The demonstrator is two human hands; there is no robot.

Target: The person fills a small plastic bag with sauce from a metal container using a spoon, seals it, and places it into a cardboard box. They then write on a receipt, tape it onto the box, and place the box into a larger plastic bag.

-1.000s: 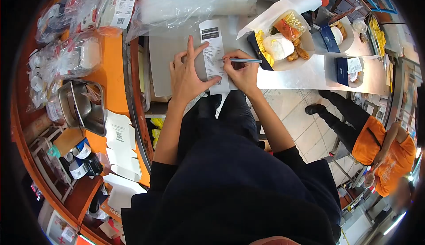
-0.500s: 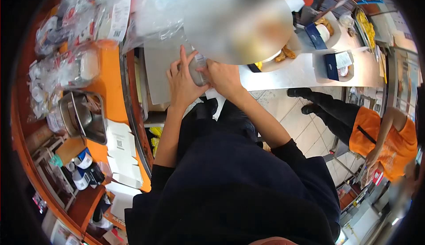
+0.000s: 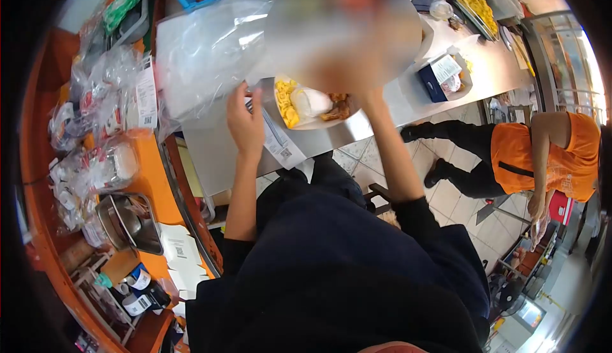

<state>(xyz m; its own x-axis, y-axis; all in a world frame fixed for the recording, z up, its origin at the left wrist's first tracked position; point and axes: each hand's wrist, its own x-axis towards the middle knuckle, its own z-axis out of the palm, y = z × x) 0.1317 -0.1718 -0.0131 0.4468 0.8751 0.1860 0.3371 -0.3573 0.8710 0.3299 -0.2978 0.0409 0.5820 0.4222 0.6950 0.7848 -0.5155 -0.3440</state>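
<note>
My left hand is at the left side of the steel counter, with its thumb and fingers closed on the top end of a long printed receipt. The receipt slants down to the right over the counter's front edge. Just to the right stands an open food box with yellow pieces, a white wrapped item and browned pieces of food. My right hand reaches forward beyond this box. Its fingers vanish in the blurred patch, so what they touch is hidden.
Clear plastic bags lie on the counter's left. Another filled box with a receipt stands at right, and a tray of yellow food farther back. Packed bags and a metal pan sit on the orange counter. A co-worker stands right.
My right hand has left the grey object near my left hand and reached forward and right. The receipt now shows at my left hand. The view has shifted, showing more of the food box.
</note>
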